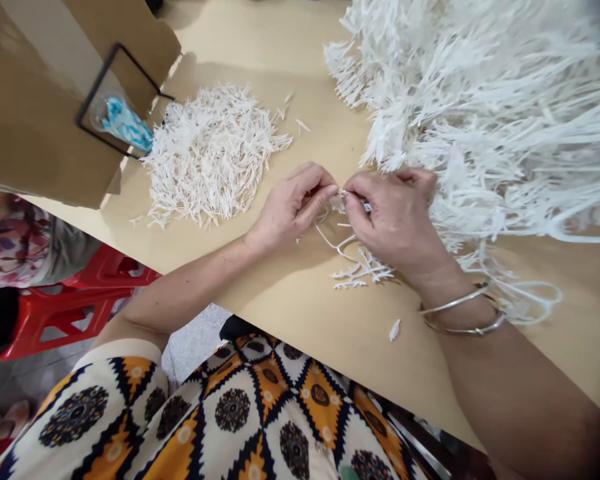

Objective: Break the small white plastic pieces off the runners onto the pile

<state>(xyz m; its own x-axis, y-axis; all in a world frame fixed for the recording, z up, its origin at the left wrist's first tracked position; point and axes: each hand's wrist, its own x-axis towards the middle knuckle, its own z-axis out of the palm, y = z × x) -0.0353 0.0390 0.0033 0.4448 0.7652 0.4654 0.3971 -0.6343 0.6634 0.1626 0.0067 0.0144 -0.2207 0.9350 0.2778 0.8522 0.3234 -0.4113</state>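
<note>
My left hand [300, 203] and my right hand [393, 217] meet over the table, thumb and forefinger of each pinched on a thin white branched strand [342, 193]. It looks like plastic; the fingertips cover most of it. Below the fingers, a loose white strand [337, 247] curls down to the tabletop. Beside my right hand lie several short branched white pieces [363, 270]. A heap of small white pieces [213, 157] spreads beyond my left hand. To the right of my right hand rises a much larger tangled mass of long white strands [500, 113].
A cardboard box [45, 113] stands at the left, near a black wire frame [97, 87] and a clear cup [123, 123] with blue-and-white contents. One small white piece [395, 330] lies near the table's [300, 300] front edge. Red stools [70, 313] and another person [17, 243] are at left.
</note>
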